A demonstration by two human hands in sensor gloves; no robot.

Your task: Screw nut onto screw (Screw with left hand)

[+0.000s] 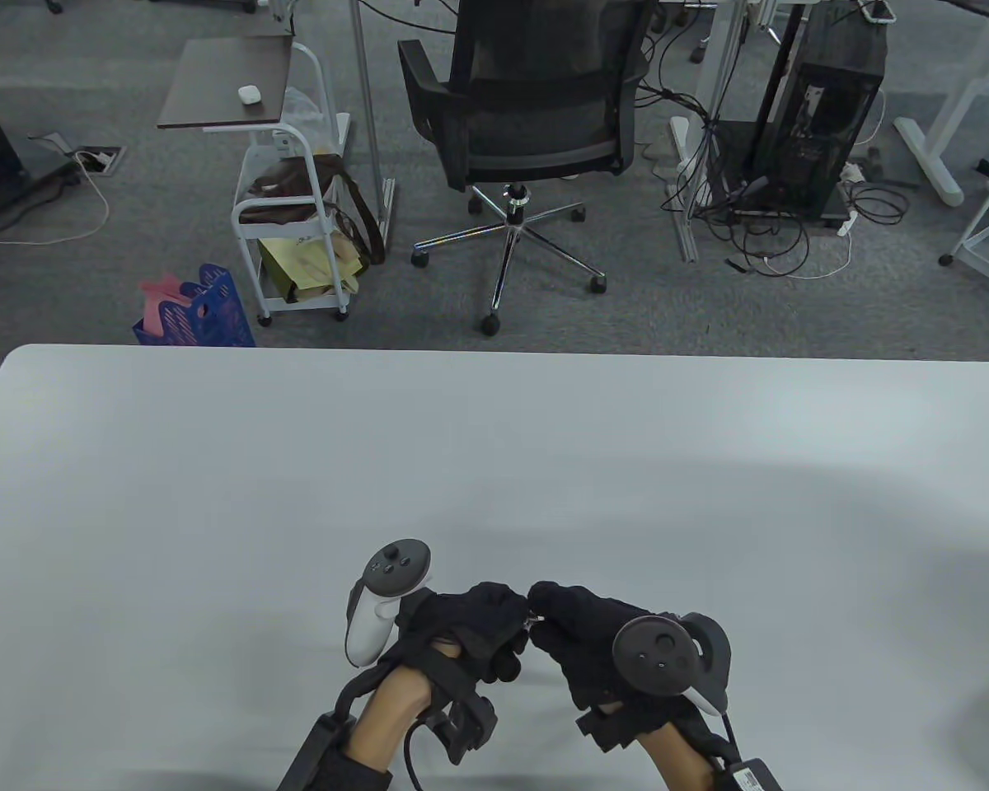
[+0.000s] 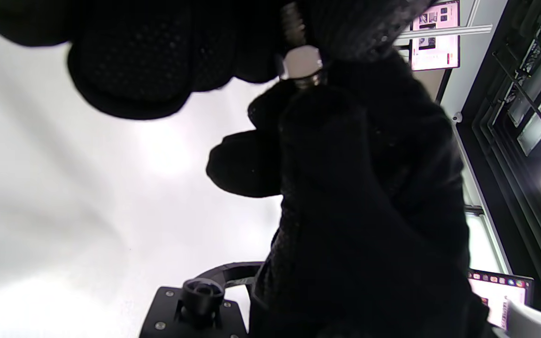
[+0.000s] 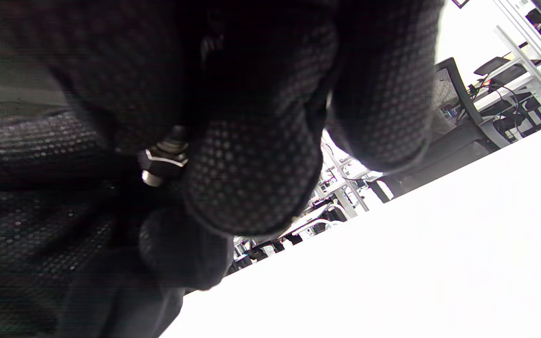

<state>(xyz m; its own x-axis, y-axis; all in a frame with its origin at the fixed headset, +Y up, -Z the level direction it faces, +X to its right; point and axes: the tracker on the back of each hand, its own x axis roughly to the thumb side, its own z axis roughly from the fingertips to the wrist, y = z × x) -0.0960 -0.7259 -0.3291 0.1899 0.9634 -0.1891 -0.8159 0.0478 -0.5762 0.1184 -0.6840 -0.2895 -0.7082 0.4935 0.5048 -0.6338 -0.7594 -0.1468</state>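
Steel nut (image 2: 302,62) sitting on screw (image 2: 309,82) thread, mid-air over table (image 1: 214,494) — my left hand (image 1: 461,630) pinching nut, my right hand (image 1: 602,647) gripping screw. Threading seeming begun — how many turns remaining, I cannot tell.

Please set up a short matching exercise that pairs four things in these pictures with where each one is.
Things:
1. nut
2. left hand
3. right hand
4. office chair

Places:
A. on the floor beyond the table's far edge
B. pinched between the fingertips of both hands
C. above the table's near edge, tracker at its left side
D. above the table's near edge, dark tracker at its right side

Pairs: 1-B, 2-C, 3-D, 4-A
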